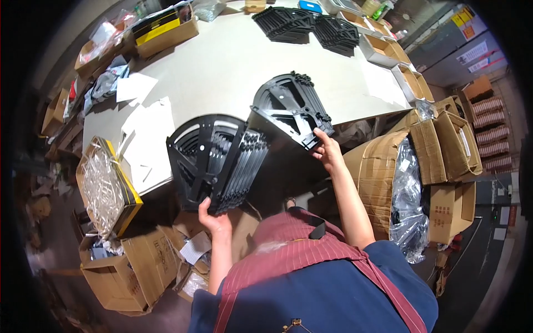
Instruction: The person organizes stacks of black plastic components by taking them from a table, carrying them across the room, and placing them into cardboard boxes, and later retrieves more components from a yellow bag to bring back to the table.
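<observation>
Several black fan-shaped plastic frames, nested in a thick stack (214, 158), are held up at the table's near edge by my left hand (215, 221). Its thumb lies over the stack's lower end and the fingers go underneath. A second, smaller stack of the same black frames (293, 105) is in my right hand (327, 151), gripped at its lower corner with the thumb on top. This stack tilts over the table edge, to the right of the other one. The two stacks come close to each other at their upper sides. My right fingertips are partly hidden beneath the frames.
More black frames (283, 23) lie stacked at the far side of the white table (216, 66). Small open boxes (383, 50) line its right edge. White paper sheets (145, 144) lie at left, beside a box of clear plastic (102, 188). Large cartons (377, 177) stand on both sides of me.
</observation>
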`<state>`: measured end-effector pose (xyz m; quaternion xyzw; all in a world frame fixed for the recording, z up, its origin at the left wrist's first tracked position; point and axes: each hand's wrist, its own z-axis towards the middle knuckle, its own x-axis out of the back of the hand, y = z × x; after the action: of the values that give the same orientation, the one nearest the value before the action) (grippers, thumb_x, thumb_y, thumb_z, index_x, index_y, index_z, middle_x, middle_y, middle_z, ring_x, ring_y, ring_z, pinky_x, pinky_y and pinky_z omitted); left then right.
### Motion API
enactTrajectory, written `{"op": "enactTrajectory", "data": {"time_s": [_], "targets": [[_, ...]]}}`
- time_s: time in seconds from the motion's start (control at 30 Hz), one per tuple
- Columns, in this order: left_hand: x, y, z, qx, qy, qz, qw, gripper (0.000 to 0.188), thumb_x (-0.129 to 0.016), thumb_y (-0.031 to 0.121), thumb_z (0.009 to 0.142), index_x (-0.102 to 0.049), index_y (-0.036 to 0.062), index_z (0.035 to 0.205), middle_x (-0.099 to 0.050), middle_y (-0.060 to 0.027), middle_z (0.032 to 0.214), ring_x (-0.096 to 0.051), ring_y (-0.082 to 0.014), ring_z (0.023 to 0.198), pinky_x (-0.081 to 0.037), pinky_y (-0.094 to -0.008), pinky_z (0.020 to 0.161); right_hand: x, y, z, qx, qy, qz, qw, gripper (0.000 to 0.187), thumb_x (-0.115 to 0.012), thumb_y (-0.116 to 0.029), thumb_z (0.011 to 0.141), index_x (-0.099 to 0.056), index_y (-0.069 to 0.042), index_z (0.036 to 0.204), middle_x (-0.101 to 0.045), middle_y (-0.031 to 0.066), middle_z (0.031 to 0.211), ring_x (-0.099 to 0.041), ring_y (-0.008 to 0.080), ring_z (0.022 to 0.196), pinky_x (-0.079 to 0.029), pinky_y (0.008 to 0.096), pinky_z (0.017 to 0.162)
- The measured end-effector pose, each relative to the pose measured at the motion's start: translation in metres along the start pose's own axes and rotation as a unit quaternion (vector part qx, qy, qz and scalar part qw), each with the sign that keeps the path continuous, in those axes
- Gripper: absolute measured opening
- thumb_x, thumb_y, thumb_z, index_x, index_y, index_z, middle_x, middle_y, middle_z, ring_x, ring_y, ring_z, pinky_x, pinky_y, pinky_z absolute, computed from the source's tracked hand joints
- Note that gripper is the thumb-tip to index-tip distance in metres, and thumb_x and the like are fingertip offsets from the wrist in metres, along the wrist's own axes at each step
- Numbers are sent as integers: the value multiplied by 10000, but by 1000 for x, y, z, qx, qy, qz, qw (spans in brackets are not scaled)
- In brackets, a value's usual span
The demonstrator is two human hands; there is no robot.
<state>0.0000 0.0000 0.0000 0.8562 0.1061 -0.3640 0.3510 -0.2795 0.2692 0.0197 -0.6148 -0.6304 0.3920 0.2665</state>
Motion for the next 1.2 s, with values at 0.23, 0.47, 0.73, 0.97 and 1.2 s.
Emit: {"op": "enactTrajectory", "data": {"time_s": [0.23,0.47,0.73,0.97,1.2], "targets": [[-6,4,-11,5,42,-7,999,523,-601,239,744,-621,-1,1209,-665,-128,1181,-640,-293,1077,-507,-425,954,-26,-58,32,56,-29,-72,995,472,-817,-411,775,-645,-25,986,-593,-13,756,-444,38,528,-353,183,465],[-16,-23,-21,-26,122,-39,991,531,-646,240,719,-624,33,1207,-669,-119,1169,-629,-308,1072,-488,-437,977,-104,-104,91,44,-145,-103,983,620,-828,-465,731,-629,14,1071,-670,88,838,-595,125,633,-477,267,521],[-43,-81,-22,-67,293,-21,954,532,-692,320,690,-666,44,1144,-648,-95,1228,-575,-281,1121,-450,-416,963,-159,-157,229,101,-283,-357,884,837,-696,-746,686,-695,44,962,-706,158,872,-697,262,705,-551,368,542],[-87,-109,-17,-97,309,-9,946,557,-717,380,664,-663,79,1130,-647,-89,1204,-585,-275,1078,-479,-417,876,-85,-229,334,254,-191,-330,889,355,-667,-322,869,-710,-27,1063,-715,181,1029,-684,305,917,-532,405,821],[-63,-111,-3,-51,327,-16,944,593,-732,405,661,-652,87,1156,-641,-77,1211,-579,-268,1080,-481,-435,873,71,-331,451,479,297,-598,569,439,-710,-322,796,-613,-44,1123,-618,143,1107,-533,344,1083,-366,507,1001]]}}
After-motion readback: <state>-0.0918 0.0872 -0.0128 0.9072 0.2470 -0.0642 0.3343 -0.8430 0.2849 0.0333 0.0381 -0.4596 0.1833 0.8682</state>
